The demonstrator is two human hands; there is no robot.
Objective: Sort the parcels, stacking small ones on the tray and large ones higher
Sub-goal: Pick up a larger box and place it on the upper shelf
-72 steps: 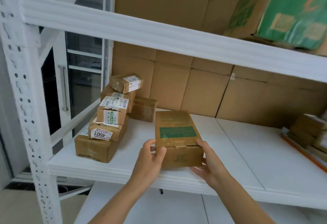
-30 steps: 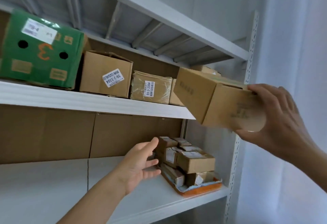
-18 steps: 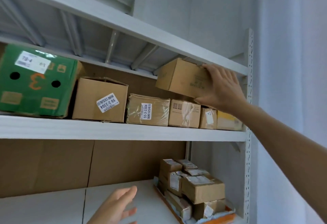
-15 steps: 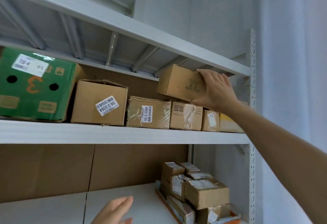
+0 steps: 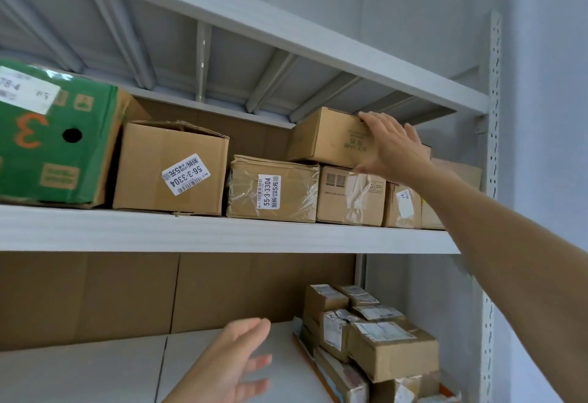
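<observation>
Overhead, right hand [image 5: 394,148] fingers flat against parcel [image 5: 324,138] atop taped boxes [image 5: 350,196], shelf [image 5: 318,43] close above, left hand [image 5: 232,367] open.

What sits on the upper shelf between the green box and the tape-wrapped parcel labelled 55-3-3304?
One large brown carton, labelled 56-3-3304, stands between the green box and the tape-wrapped parcel, close beside both; the head view shows it.

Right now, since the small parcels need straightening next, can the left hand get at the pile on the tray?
Probably yes. The left hand hovers open and empty over the lower shelf, just beside the tray of small parcels, with nothing between them.
</observation>
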